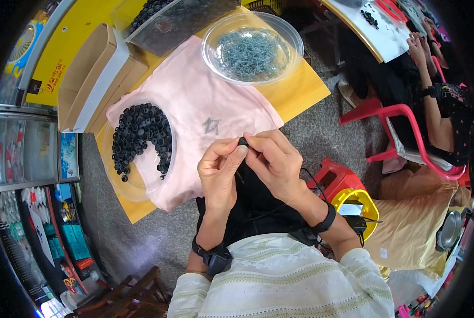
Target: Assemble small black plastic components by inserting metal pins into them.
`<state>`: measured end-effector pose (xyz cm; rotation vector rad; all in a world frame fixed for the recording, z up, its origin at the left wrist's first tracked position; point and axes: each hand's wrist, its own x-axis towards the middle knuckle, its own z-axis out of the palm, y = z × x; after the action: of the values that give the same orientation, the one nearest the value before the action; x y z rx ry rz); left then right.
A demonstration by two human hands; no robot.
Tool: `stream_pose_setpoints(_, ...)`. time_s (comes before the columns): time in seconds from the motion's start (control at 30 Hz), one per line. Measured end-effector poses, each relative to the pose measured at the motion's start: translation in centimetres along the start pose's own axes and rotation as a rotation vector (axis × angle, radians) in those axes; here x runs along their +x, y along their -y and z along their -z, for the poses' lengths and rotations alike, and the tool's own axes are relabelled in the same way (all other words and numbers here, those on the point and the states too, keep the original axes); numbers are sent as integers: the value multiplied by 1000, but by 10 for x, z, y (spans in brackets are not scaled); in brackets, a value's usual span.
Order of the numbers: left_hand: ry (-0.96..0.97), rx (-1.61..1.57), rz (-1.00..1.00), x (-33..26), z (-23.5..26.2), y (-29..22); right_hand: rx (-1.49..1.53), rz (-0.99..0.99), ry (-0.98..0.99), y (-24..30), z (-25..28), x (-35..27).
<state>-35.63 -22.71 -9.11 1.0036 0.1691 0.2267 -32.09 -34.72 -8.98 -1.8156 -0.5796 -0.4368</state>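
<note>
A small black plastic piece (pixel 243 141) is pinched between the fingertips of my left hand (pixel 219 168) and my right hand (pixel 277 164), above the near edge of a pink cloth (pixel 194 90). Most of the piece is covered by the fingers. Just beyond the hands, a few thin grey metal pieces (pixel 212 126) lie loose on the cloth. To the left, many hollow black plastic caps (pixel 141 127) fill part of a clear round tub (pixel 110 175). Farther off, a clear round bowl (pixel 214 66) holds a heap of grey metal pieces (pixel 250 50), like thin screws or pins.
An open cardboard box (pixel 86 79) and a clear bin (pixel 168 26) of black parts stand at the far left. On the right are a red stool (pixel 401 122), a red-and-yellow container (pixel 348 193) and another person's arm (pixel 433 114). Shelves with packaged goods (pixel 46 228) line the left.
</note>
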Motion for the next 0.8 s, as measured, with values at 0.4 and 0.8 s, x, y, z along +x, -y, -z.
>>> stream_pose_setpoints(0.4, 29, -189, 104, -2, 0, -12, 113, -94, 14, 14, 6, 12)
stream_pose_setpoints(0.8, -5, -365, 224, 6, 6, -35, 922, 134, 531, 100, 81, 42)
